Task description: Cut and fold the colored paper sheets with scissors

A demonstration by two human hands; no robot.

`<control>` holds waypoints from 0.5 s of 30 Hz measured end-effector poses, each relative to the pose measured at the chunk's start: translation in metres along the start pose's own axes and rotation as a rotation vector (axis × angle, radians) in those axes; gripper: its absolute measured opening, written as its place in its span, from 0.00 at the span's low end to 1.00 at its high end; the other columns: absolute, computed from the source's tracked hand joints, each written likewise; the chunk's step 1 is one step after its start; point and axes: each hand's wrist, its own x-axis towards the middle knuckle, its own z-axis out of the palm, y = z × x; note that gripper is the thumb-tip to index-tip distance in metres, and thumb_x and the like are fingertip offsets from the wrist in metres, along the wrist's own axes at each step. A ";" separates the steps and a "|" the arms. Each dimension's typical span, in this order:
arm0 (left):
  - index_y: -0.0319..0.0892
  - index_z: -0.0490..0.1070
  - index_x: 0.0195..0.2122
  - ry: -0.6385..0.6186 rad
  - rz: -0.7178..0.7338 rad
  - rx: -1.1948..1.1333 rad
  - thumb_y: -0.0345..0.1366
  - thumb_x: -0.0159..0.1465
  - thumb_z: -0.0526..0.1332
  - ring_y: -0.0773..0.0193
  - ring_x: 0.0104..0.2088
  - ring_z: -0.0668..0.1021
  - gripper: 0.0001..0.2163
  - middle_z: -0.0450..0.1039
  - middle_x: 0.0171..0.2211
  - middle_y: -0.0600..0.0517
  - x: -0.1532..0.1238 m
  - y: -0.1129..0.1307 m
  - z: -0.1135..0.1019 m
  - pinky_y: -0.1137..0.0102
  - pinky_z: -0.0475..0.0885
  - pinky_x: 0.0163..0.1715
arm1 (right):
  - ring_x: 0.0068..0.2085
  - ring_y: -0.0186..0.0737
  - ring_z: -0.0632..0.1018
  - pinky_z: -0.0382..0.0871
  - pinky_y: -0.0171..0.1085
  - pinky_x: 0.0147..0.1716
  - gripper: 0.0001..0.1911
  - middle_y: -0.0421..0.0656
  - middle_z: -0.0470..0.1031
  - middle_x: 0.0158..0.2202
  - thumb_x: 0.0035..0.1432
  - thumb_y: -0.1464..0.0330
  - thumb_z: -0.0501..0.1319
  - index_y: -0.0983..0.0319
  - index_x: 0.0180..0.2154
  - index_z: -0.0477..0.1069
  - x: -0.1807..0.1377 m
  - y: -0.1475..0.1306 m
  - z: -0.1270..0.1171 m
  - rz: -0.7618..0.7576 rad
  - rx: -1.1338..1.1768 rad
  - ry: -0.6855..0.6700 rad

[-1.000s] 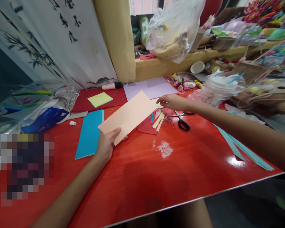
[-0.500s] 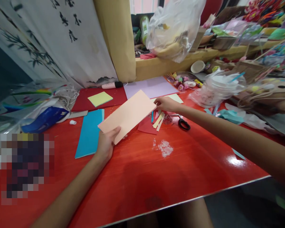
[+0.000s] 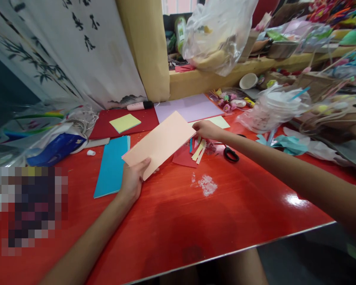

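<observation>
My left hand (image 3: pixel 133 179) grips the lower left part of a peach sheet of paper (image 3: pixel 160 144), thumb on top and fingers underneath. The sheet is tilted above the table, and a thin pink edge shows at its left corner. At its right edge my right hand (image 3: pixel 208 130) is closed, with the fingertips pinched at the paper's corner. Below that hand lie cut paper strips (image 3: pixel 199 151) and a red paper piece (image 3: pixel 184 157). Scissors with black handles (image 3: pixel 231 154) lie just right of them, partly hidden by my right forearm. Blue paper (image 3: pixel 111 168) lies beside my left hand.
Yellow paper squares (image 3: pixel 125 123) lie on dark red paper (image 3: pixel 97 124), beside a lilac sheet (image 3: pixel 188 107) and a marker (image 3: pixel 139 105). White scraps (image 3: pixel 208 185) lie on the red table (image 3: pixel 178 229). Plastic-wrapped cups (image 3: pixel 273 107) and craft clutter crowd the right.
Both hands and the peach paper stay nearly in place. My right forearm has shifted slightly, and a blue-green scrap near the table's right side no longer shows.
</observation>
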 end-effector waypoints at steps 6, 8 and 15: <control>0.39 0.70 0.44 -0.007 0.010 -0.002 0.29 0.48 0.66 0.61 0.29 0.77 0.20 0.73 0.43 0.46 0.001 -0.001 -0.001 0.69 0.78 0.22 | 0.31 0.35 0.72 0.63 0.32 0.32 0.06 0.43 0.75 0.29 0.49 0.69 0.58 0.65 0.29 0.71 -0.001 0.013 -0.013 -0.002 0.209 0.079; 0.39 0.70 0.44 -0.010 0.016 -0.007 0.29 0.48 0.66 0.61 0.30 0.77 0.20 0.73 0.43 0.45 0.001 -0.001 -0.002 0.70 0.78 0.22 | 0.32 0.35 0.72 0.64 0.33 0.32 0.07 0.44 0.75 0.30 0.50 0.67 0.59 0.65 0.29 0.70 -0.006 0.018 -0.018 0.018 0.287 0.121; 0.40 0.70 0.45 -0.002 0.013 -0.008 0.29 0.48 0.67 0.61 0.31 0.77 0.21 0.72 0.45 0.46 0.001 -0.001 -0.002 0.68 0.78 0.23 | 0.28 0.34 0.70 0.65 0.35 0.32 0.08 0.42 0.71 0.26 0.51 0.65 0.60 0.62 0.25 0.68 -0.030 0.020 -0.028 0.092 0.526 0.159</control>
